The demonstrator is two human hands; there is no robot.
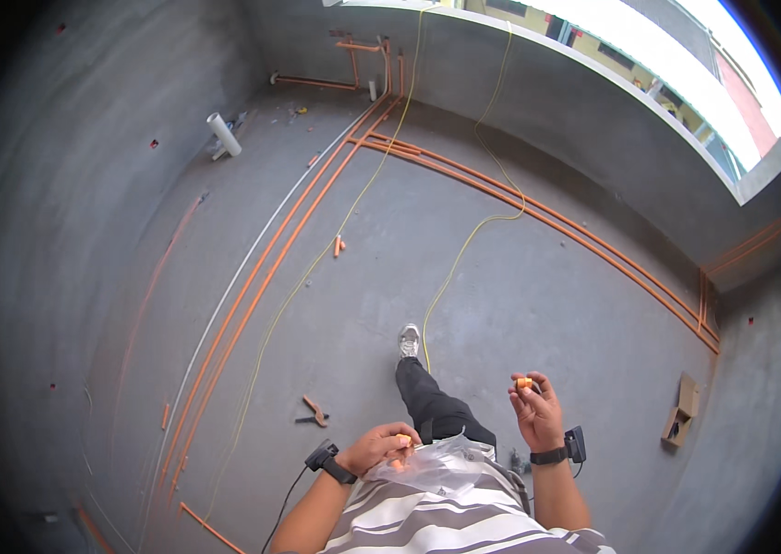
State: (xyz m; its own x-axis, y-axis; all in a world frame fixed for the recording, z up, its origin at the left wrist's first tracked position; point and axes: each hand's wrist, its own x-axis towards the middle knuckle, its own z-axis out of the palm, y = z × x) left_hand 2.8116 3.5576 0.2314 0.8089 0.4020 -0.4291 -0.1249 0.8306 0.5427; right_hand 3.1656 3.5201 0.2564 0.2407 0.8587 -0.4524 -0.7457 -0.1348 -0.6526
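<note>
My right hand (541,414) is raised at the right, its thumb and fingers closed round a small orange pipe fitting (524,383) with a dark, metallic-looking band. In front of my striped shirt, my left hand (375,451) grips a clear plastic bag (441,469). An orange fitting (403,440) shows at the fingertips of that hand; whether it lies inside the bag I cannot tell. More orange shows through the plastic just below. Both wrists wear black straps with small devices.
Long orange pipes (270,263) run along the grey floor at left and below the window wall. A yellow cable (464,249) winds past my shoe. An orange-handled tool (314,412), a short orange pipe piece (339,246), a white pipe (223,135) and a cardboard box (681,412) lie around.
</note>
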